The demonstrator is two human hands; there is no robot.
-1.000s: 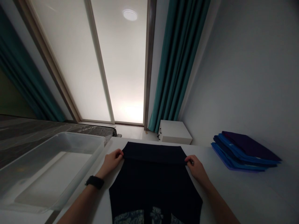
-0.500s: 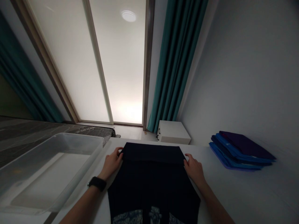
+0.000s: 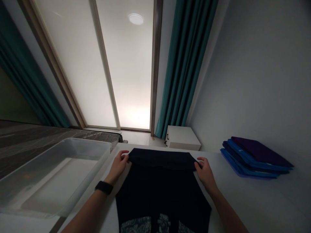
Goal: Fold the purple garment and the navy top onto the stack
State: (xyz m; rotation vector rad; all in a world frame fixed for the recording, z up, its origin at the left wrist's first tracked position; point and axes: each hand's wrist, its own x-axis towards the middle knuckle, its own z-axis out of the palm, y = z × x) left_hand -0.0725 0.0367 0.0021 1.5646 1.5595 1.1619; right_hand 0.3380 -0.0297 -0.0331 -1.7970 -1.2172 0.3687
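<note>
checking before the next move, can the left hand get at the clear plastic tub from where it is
Probably yes. The left hand is at the near edge of the dark folded garment, and the rim of the clear plastic tub sits just beside it. The garment lies on the hand's other side, so it doesn't block the way.

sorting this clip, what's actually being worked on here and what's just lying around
Being worked on: dark navy garment, folded over at its top edge, with left hand and right hand at that fold.

Lying around: clear plastic bin; stack of folded blue and purple cloth; white cabinet; teal curtains.
</note>
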